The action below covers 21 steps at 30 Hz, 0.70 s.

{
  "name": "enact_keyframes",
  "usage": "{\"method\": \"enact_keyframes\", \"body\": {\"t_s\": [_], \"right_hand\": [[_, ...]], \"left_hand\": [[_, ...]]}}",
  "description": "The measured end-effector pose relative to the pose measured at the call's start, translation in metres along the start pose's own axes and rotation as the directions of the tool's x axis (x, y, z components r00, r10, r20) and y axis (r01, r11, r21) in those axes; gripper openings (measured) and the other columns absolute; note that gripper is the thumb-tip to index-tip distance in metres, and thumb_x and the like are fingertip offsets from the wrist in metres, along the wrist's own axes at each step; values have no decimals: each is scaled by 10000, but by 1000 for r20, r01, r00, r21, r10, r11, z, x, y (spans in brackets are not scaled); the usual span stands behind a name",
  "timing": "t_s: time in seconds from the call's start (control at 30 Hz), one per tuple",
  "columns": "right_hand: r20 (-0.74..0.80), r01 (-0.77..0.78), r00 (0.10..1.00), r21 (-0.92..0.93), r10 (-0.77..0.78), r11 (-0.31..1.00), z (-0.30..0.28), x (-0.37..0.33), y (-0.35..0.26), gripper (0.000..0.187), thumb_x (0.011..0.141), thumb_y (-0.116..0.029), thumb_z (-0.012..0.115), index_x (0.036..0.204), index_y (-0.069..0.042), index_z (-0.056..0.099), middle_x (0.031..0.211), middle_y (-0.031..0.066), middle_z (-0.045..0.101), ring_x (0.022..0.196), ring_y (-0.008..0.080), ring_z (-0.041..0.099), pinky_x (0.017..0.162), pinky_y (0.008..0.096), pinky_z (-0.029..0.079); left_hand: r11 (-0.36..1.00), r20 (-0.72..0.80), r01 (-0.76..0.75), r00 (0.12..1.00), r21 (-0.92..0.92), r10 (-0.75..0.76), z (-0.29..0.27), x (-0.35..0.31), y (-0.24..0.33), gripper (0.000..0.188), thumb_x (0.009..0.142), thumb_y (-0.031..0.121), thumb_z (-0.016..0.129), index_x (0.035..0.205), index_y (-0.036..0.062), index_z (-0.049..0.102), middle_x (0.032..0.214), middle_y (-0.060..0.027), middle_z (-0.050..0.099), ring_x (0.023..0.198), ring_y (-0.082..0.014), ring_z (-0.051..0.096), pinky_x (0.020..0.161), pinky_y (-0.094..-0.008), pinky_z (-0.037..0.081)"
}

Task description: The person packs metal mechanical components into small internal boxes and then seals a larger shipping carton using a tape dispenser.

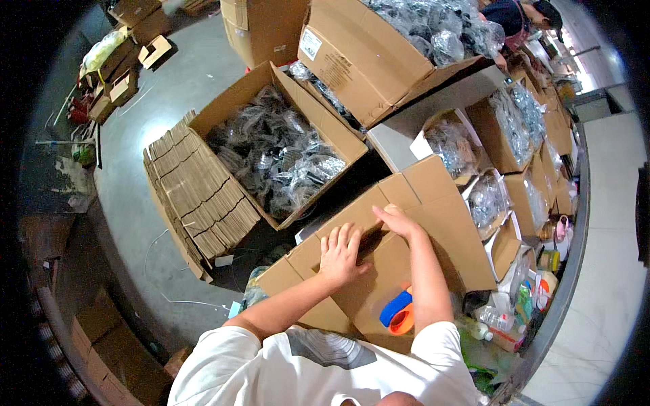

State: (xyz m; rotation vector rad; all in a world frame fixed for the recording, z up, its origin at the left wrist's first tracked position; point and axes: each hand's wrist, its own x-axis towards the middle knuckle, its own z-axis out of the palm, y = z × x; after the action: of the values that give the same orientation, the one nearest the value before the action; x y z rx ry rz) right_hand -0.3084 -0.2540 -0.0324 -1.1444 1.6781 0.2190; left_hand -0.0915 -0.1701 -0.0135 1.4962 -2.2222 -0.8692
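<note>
In front of me is a brown cardboard box (450, 237) with wide flaps and a dark gap near its middle. My left hand (342, 256) lies on the cardboard left of this gap, fingers stretched out and apart, gripping nothing. Across the gap, my right hand (398, 221) rests on the far flap with its thumb pointing left; some of its fingers are partly hidden, and no held object shows. A blue and orange ring-shaped thing (398, 312), like a tape roll, lies on the near cardboard beside my right forearm.
Beyond stands an open carton (203, 124) of plastic-wrapped items, beside stacked flattened cardboard (196, 186). A larger filled carton (365, 57) is behind it. Small boxes (504, 250) and bottles (494, 317) crowd the right, along a metal edge (574, 271). Another person (518, 20) is at far right.
</note>
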Motion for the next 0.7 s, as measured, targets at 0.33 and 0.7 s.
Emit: {"method": "enact_keyframes", "body": {"t_s": [0.33,0.7], "right_hand": [[-314,-107,947,-116,66,987,139,-222,38,490,788,-522,580,1095,-141,560,952,176,642,901,373,609,784,461,468],[-746,542,488,-147,-453,827,137,-156,20,468,654,-160,763,946,-75,407,827,142,517,766,285,558,689,368,461]], "left_hand": [[938,229,-7,969,-347,92,20,4,-21,307,747,300,676,871,22,638,850,-171,626,780,-340,617,720,-411,493],[-187,683,714,700,-675,209,0,9,-54,460,882,567,430,1029,149,556,989,-39,613,951,-205,555,875,-404,417]]}}
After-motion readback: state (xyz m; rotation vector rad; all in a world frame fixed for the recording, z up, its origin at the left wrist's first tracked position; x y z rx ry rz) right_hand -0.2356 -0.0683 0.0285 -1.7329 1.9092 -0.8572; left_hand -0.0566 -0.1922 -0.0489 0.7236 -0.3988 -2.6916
